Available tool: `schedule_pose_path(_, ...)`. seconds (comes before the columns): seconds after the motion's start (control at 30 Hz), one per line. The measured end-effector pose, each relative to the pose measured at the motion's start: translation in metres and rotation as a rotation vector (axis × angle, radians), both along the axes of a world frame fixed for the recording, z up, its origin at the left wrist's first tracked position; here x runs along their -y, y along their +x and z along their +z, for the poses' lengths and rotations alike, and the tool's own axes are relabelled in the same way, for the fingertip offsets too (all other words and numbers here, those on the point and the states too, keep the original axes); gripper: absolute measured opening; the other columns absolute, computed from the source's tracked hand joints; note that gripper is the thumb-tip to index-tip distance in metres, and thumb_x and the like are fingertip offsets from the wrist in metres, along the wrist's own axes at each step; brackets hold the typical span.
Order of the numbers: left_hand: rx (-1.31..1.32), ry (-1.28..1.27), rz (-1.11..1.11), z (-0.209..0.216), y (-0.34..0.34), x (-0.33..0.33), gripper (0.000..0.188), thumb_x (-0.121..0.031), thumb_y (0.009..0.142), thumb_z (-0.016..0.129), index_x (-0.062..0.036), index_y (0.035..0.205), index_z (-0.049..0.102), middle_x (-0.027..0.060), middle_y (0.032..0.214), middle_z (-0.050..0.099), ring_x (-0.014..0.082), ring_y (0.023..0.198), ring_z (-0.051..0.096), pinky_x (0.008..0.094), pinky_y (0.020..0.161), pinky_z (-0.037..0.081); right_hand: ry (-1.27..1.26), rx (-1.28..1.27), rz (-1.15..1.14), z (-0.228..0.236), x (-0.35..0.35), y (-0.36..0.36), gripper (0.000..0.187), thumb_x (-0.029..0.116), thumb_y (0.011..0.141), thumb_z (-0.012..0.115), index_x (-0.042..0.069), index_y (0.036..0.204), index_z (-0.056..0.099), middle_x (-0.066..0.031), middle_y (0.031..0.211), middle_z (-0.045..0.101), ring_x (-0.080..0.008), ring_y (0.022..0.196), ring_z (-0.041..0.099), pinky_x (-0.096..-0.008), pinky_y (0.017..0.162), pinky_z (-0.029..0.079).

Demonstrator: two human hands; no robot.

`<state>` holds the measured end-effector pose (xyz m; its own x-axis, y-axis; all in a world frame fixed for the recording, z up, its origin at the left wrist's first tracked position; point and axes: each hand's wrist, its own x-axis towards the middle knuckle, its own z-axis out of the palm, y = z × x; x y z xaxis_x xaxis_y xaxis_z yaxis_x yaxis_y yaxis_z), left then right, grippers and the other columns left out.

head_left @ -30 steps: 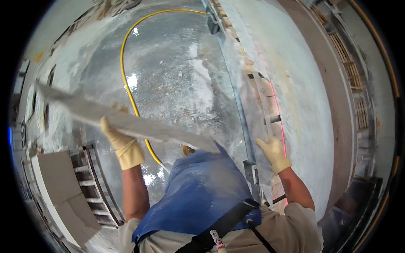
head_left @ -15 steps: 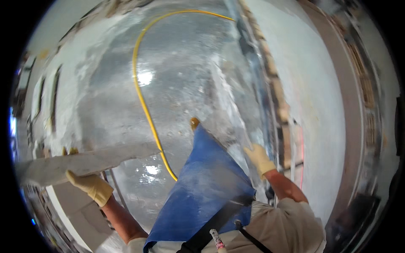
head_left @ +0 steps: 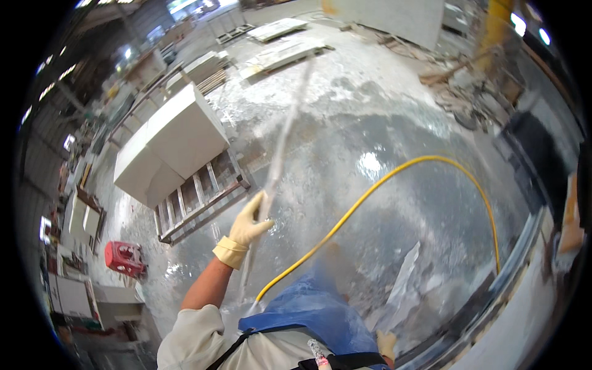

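Observation:
My left hand, in a cream rubber glove, is closed around a long, narrow pale stone strip. The strip is seen nearly edge-on and is somewhat blurred; it runs from near my apron up toward the far floor. Low at the right, beside my blue apron, hangs my right hand in a matching glove. It holds nothing that I can see, and its fingers look loosely apart, though part of the hand is hidden at the apron's edge.
A yellow hose curves over the wet grey floor. To the left, large white blocks rest on a metal frame, near a red stool. Pale slabs lie farther off. Rubble is piled at far right, a ledge nearer.
My view has swung left, bringing the blocks and stool into sight. The strip in my left hand has turned from crosswise at the left to pointing ahead. My right hand now shows lower.

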<state>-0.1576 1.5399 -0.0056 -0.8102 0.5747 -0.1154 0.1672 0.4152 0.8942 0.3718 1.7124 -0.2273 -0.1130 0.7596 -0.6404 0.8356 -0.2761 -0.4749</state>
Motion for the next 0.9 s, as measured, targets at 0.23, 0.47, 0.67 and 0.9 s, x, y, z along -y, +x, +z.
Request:
schedule_pose_path(0.23, 0.307, -0.177, -0.076, -0.195, -0.121, -0.109, 0.073, -0.037, 0.084, 0.075, -0.0119, 0.147, 0.049, 0.0037, 0.097, 0.066, 0.012, 0.081, 0.058, 0.0285, 0.071, 0.048, -0.006, 0.259, 0.251, -0.029, -0.165, -0.133, 0.053, 0.03, 0.074, 0.076, -0.009, 0.108, 0.068, -0.0282, 0.103, 0.07, -0.0411, 0.097, 0.067, -0.045, 0.087, 0.052)
schedule_pose_path(0.47, 0.759, -0.193, 0.158, -0.244, -0.185, -0.195, 0.059, -0.045, 0.084, 0.074, -0.0128, 0.131, 0.06, 0.0005, 0.09, 0.062, 0.0128, 0.074, 0.058, 0.0322, 0.068, 0.05, 0.006, 0.229, 0.318, -0.002, -0.311, -0.287, 0.052, 0.032, 0.073, 0.076, -0.008, 0.106, 0.069, -0.0284, 0.102, 0.07, -0.0423, 0.096, 0.067, -0.0451, 0.087, 0.052)
schedule_pose_path(0.67, 0.865, -0.207, 0.209, -0.254, -0.264, -0.261, 0.052, -0.049, 0.084, 0.072, -0.0115, 0.12, 0.064, 0.0003, 0.09, 0.06, 0.0147, 0.077, 0.057, 0.0344, 0.067, 0.048, -0.009, 0.291, 0.353, -0.002, -0.418, -0.375, 0.052, 0.034, 0.073, 0.076, -0.007, 0.105, 0.07, -0.0286, 0.1, 0.07, -0.0433, 0.095, 0.067, -0.0452, 0.087, 0.052)
schedule_pose_path(0.9, 0.811, -0.439, 0.222, -0.21, -0.346, -0.338, 0.082, -0.058, 0.083, 0.067, -0.0049, 0.143, 0.05, 0.0184, 0.128, 0.062, 0.0312, 0.111, 0.061, 0.0402, 0.091, 0.048, -0.04, 0.373, 0.49, -0.039, -0.559, -0.468, 0.052, 0.036, 0.073, 0.075, -0.006, 0.103, 0.072, -0.0289, 0.099, 0.07, -0.0446, 0.095, 0.067, -0.0453, 0.087, 0.052)
